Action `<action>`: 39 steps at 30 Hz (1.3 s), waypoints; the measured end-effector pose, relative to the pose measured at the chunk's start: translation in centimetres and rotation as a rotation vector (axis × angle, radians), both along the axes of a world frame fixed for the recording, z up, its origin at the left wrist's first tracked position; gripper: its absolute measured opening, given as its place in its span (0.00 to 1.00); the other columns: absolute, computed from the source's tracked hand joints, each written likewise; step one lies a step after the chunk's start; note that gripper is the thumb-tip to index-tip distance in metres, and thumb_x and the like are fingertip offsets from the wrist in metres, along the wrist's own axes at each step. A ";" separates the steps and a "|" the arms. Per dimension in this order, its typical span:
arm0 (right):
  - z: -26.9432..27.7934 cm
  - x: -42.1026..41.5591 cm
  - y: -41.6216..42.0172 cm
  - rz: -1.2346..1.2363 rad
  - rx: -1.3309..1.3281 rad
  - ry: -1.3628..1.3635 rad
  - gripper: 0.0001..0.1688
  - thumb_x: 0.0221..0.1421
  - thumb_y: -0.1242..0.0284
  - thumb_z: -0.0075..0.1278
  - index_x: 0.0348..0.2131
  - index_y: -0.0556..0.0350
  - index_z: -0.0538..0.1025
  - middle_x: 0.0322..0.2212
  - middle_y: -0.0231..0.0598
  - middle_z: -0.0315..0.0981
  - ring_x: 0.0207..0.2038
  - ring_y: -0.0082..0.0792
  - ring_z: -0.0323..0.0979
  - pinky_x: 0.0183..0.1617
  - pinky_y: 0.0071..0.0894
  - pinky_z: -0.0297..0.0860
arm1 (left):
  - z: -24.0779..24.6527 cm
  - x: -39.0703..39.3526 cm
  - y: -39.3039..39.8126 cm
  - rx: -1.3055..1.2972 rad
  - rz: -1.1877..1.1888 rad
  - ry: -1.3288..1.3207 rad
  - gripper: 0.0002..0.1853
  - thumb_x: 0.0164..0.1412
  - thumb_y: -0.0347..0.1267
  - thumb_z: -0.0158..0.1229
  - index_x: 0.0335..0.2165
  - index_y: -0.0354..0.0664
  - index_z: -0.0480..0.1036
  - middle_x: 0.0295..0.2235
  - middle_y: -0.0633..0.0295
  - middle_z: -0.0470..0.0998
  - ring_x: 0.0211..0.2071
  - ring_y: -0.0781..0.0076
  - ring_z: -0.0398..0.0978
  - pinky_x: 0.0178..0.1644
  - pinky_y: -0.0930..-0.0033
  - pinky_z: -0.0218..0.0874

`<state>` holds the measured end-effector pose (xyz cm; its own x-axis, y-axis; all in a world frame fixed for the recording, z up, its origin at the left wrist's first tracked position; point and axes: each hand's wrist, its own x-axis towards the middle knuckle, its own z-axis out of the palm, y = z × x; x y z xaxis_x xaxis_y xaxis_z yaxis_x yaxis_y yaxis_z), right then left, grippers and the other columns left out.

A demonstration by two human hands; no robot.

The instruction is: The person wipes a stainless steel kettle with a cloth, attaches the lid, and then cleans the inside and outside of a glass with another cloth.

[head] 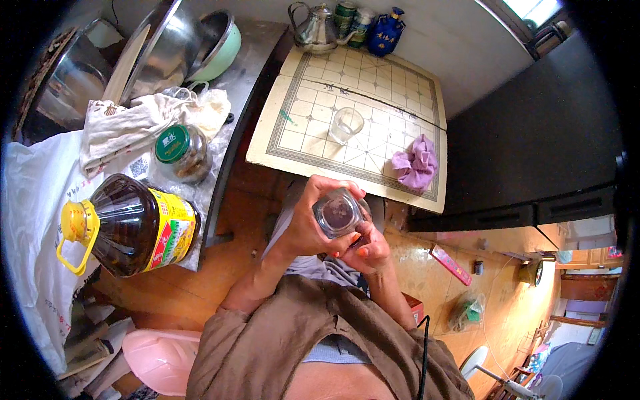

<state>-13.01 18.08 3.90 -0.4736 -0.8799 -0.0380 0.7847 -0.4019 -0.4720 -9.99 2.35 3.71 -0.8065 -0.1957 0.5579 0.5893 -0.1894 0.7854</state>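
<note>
A clear glass vessel [338,214] with a squarish base is tilted between my two hands, in front of my lap. My left hand [305,220] wraps around its side, thumb below and fingers over the far edge. My right hand [371,247] grips it from the lower right, with fingers curled close to the other hand's thumb. Part of the vessel is hidden by my fingers. Beyond my hands, a clear drinking glass [346,126] stands on a table with a printed Chinese chess board [305,145]. A crumpled purple cloth [416,162] lies near that table's right corner.
Along the table's back stand a metal teapot [317,30], two cans and a blue bottle [387,33]. The left counter holds an oil bottle [130,225], a green-lidded jar [184,152], cloth bags [135,127] and bowls [220,52]. A dark cabinet [530,135] stands right.
</note>
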 end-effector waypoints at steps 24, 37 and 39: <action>-2.1 -0.8 0.6 0.085 0.026 -0.020 0.55 0.35 0.80 0.60 0.63 0.55 0.56 0.49 0.43 0.69 0.42 0.39 0.72 0.44 0.32 0.68 | -0.7 0.1 0.2 0.024 -0.024 -0.040 0.39 0.39 0.23 0.71 0.49 0.43 0.58 0.45 0.49 0.72 0.49 0.63 0.72 0.54 0.62 0.66; -3.3 -0.7 1.1 0.114 0.019 0.012 0.56 0.36 0.75 0.64 0.64 0.55 0.56 0.52 0.40 0.65 0.49 0.34 0.68 0.46 0.28 0.65 | -0.8 0.2 0.1 0.020 -0.057 -0.066 0.39 0.40 0.23 0.71 0.50 0.43 0.58 0.46 0.49 0.72 0.48 0.64 0.72 0.53 0.63 0.66; -4.3 -1.1 1.6 0.175 -0.030 0.031 0.56 0.36 0.75 0.64 0.63 0.55 0.57 0.54 0.40 0.65 0.52 0.34 0.67 0.50 0.29 0.65 | -1.1 0.1 0.3 0.061 -0.075 -0.088 0.39 0.41 0.23 0.71 0.50 0.43 0.58 0.46 0.49 0.72 0.48 0.65 0.72 0.53 0.63 0.66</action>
<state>-14.10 19.65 -0.43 -0.3133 -0.9497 0.0023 0.8291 -0.2747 -0.4869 -9.90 2.61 2.64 -0.8656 -0.1643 0.4731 0.5008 -0.2790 0.8194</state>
